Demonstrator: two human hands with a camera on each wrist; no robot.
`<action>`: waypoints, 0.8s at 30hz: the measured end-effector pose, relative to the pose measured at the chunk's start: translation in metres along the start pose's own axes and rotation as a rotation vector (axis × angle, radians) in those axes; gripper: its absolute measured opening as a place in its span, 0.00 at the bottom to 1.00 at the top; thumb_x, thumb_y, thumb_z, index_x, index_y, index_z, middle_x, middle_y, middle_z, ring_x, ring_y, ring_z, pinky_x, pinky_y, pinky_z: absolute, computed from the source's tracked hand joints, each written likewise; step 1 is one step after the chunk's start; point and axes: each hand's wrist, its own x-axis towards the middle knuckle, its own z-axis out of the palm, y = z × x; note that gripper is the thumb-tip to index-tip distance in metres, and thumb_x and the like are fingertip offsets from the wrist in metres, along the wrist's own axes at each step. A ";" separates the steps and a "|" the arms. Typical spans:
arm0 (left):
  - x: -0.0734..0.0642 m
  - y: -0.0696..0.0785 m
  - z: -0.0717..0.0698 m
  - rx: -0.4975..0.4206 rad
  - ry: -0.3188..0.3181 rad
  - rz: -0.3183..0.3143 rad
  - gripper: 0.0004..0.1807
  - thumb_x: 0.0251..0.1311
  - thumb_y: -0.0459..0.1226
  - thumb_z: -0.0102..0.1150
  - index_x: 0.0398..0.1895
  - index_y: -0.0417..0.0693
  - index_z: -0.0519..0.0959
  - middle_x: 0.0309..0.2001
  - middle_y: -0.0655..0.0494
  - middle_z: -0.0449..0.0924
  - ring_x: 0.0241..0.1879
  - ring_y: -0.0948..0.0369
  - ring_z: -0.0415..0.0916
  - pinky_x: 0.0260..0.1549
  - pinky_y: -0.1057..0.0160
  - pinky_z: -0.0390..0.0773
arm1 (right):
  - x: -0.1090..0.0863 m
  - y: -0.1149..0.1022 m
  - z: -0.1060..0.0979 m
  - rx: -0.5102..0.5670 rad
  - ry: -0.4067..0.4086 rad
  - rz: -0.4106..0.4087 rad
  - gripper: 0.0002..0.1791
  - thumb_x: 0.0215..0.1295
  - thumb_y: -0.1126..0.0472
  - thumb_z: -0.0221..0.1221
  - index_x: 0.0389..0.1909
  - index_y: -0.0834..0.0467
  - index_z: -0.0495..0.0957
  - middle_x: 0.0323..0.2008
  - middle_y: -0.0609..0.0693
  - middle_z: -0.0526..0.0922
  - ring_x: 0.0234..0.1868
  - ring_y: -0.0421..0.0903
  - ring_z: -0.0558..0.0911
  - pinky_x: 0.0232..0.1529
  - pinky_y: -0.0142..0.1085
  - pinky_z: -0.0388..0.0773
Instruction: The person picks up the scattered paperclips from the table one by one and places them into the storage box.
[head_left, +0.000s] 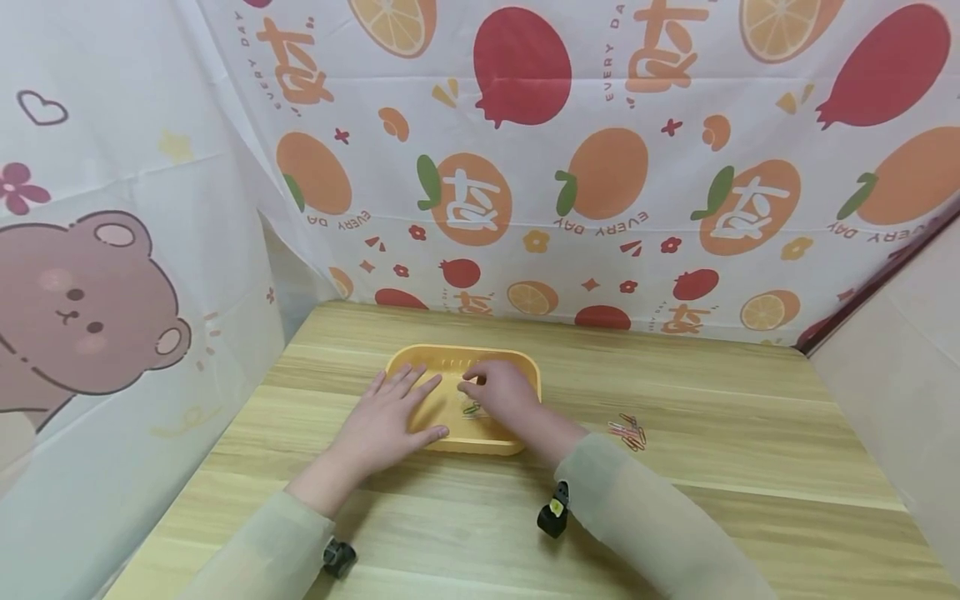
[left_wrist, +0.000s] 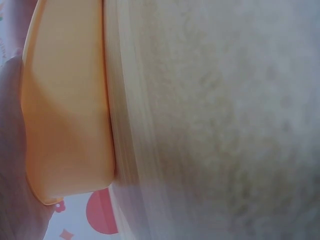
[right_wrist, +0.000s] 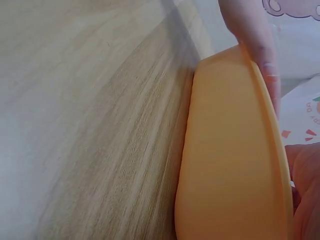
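In the head view a shallow yellow tray (head_left: 431, 417) stands on the table. My left hand (head_left: 378, 425) lies across its left side with the fingers spread, thumb at the near rim. Inside the tray are a few green paper clips (head_left: 471, 408), beside something small and pale that I cannot make out. My right hand (head_left: 506, 396) reaches over the right rim, its fingers bent and low above these clips. Whether anything is pinched in the fingertips is too small to tell. Both wrist views show mostly the outer tray wall (left_wrist: 70, 100) (right_wrist: 225, 150).
To the right of the tray, a small pile of red, pink and white paper clips (head_left: 628, 433) lies on the wooden table (head_left: 720, 417). Fruit-printed cloth (head_left: 525, 183) hangs behind the table, and a cloth with a bear (head_left: 90, 308) hangs at the left.
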 end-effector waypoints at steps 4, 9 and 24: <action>0.001 0.001 -0.001 -0.012 0.004 0.003 0.47 0.58 0.71 0.51 0.75 0.57 0.64 0.75 0.48 0.58 0.76 0.48 0.50 0.73 0.39 0.41 | -0.007 0.002 -0.006 0.054 0.046 -0.016 0.14 0.65 0.50 0.66 0.47 0.52 0.87 0.28 0.39 0.79 0.31 0.39 0.76 0.30 0.32 0.74; 0.001 0.001 -0.001 -0.021 0.013 0.001 0.45 0.57 0.68 0.56 0.75 0.57 0.65 0.75 0.47 0.58 0.75 0.47 0.50 0.73 0.39 0.41 | -0.016 0.003 -0.016 0.089 0.118 -0.053 0.16 0.64 0.50 0.66 0.49 0.53 0.87 0.29 0.40 0.80 0.32 0.40 0.76 0.31 0.32 0.75; 0.001 0.002 -0.001 -0.021 0.005 0.000 0.47 0.58 0.70 0.52 0.75 0.57 0.63 0.76 0.47 0.57 0.76 0.47 0.49 0.73 0.40 0.40 | -0.049 0.034 -0.043 0.331 0.304 0.006 0.16 0.65 0.50 0.66 0.50 0.51 0.86 0.31 0.43 0.79 0.33 0.43 0.77 0.31 0.36 0.79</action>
